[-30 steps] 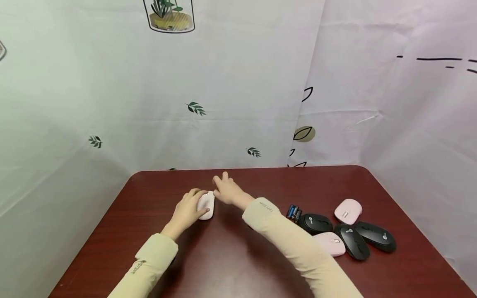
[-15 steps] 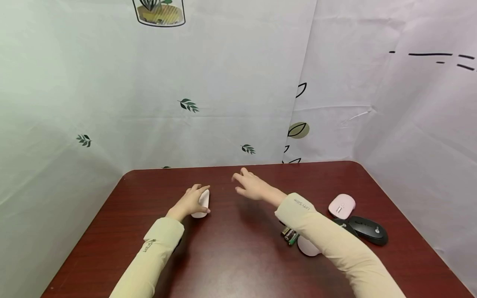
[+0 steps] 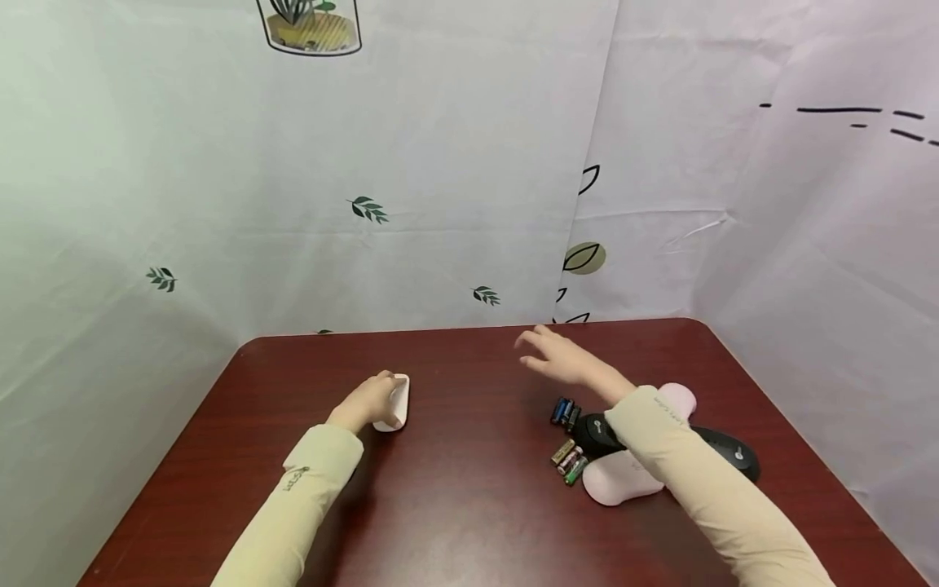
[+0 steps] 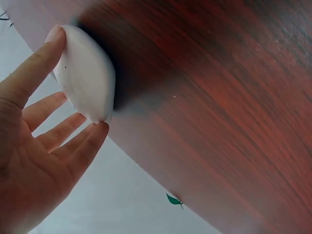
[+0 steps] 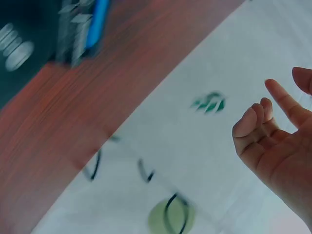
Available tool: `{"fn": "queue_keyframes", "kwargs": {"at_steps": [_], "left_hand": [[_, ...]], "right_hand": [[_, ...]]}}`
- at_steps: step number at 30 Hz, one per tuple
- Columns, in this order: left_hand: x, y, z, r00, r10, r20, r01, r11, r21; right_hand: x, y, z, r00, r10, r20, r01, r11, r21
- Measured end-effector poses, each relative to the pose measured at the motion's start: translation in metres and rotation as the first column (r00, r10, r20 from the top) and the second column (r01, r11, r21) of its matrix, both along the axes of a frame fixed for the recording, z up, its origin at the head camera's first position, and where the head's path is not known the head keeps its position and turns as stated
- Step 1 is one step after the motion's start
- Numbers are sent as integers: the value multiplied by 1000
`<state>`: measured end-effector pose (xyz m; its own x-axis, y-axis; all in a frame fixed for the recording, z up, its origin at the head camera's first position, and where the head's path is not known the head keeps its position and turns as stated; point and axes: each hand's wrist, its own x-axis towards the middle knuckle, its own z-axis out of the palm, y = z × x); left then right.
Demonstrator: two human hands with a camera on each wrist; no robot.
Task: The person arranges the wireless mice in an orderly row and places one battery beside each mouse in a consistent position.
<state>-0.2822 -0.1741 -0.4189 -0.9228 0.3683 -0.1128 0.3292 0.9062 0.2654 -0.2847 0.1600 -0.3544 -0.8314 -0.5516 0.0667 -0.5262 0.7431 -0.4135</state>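
In the head view a white computer mouse (image 3: 396, 403) lies at the left middle of the table. My left hand (image 3: 369, 401) reaches over it from the left. Thumb and fingertips grip opposite ends of the mouse (image 4: 87, 73) in the left wrist view, with the palm away from it. Holding nothing, my right hand (image 3: 559, 357) hovers over the back right of the table with loosely bent fingers. Nearest below it lie dark blue batteries (image 3: 565, 412). The right wrist view shows this hand (image 5: 280, 136) against the backdrop, its fingers partly curled and apart from everything.
More batteries (image 3: 569, 462) lie in front of the blue ones. A pink mouse (image 3: 619, 478), another pink mouse (image 3: 678, 399) and black mice (image 3: 596, 434) cluster at the right, partly hidden by the right sleeve (image 3: 704, 465). A white printed curtain (image 3: 440, 163) hangs behind the red-brown table (image 3: 469, 522).
My right hand has moved right, away from the white mouse, toward the batteries and other mice. My left hand stays at the mouse, its fingers now closer around it. The head view has shifted slightly.
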Motion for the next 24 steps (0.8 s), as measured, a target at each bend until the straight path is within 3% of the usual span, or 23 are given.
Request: {"fn": "queue_keyframes", "kwargs": {"at_steps": [6, 13, 18, 24], "left_hand": [[1, -4, -1, 1000, 2, -12, -1, 1000, 15], [2, -3, 1, 998, 5, -55, -5, 1000, -4], [2, 2, 4, 998, -1, -63, -1, 999, -36], [0, 6, 5, 999, -6, -51, 3, 998, -68]], "right_hand": [[0, 45, -6, 996, -84, -19, 83, 996, -17], [9, 82, -15, 993, -109, -35, 109, 994, 6], [20, 93, -15, 981, -191, -29, 192, 981, 42], [42, 85, -28, 954, -284, 95, 268, 951, 156]]}}
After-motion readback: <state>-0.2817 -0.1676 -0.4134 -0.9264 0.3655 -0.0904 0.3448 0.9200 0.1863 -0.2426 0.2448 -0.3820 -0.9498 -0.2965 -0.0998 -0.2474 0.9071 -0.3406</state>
